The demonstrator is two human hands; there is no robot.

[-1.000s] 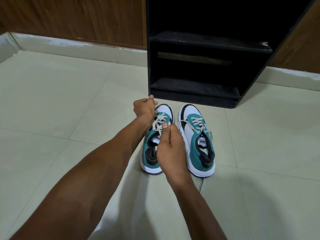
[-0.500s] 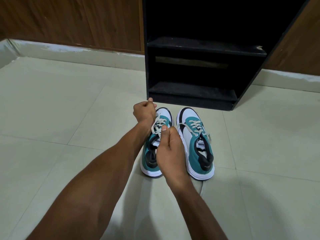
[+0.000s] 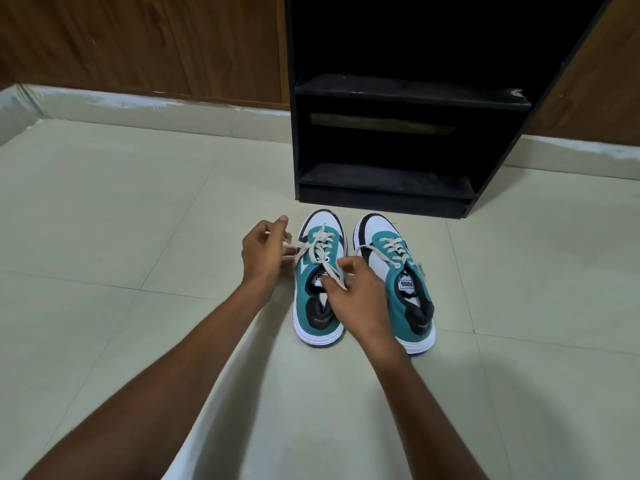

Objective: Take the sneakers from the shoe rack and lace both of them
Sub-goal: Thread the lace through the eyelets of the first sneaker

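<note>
Lacing left sneaker [image 3: 317, 282] on tiled floor [image 3: 138, 209].
Left hand [image 3: 265, 251] and right hand [image 3: 356, 292] are each pinching a lace end [image 3: 301, 252] (right sneaker [image 3: 394, 282] beside, untouched).

Teal suede-look sneakers [image 3: 320, 282] with smooth white toe panels and flat woven cloth laces [image 3: 320, 252]; matt black shoe rack [image 3: 381, 188], dusty; smooth pale floor tiles [image 3: 104, 202]; grained wood panelling [image 3: 138, 46].

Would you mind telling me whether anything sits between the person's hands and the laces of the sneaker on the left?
Nothing visible does. The left hand and right hand each already pinch a strand of the lace on the left sneaker; the other sneaker sits clear, beside it.
</note>
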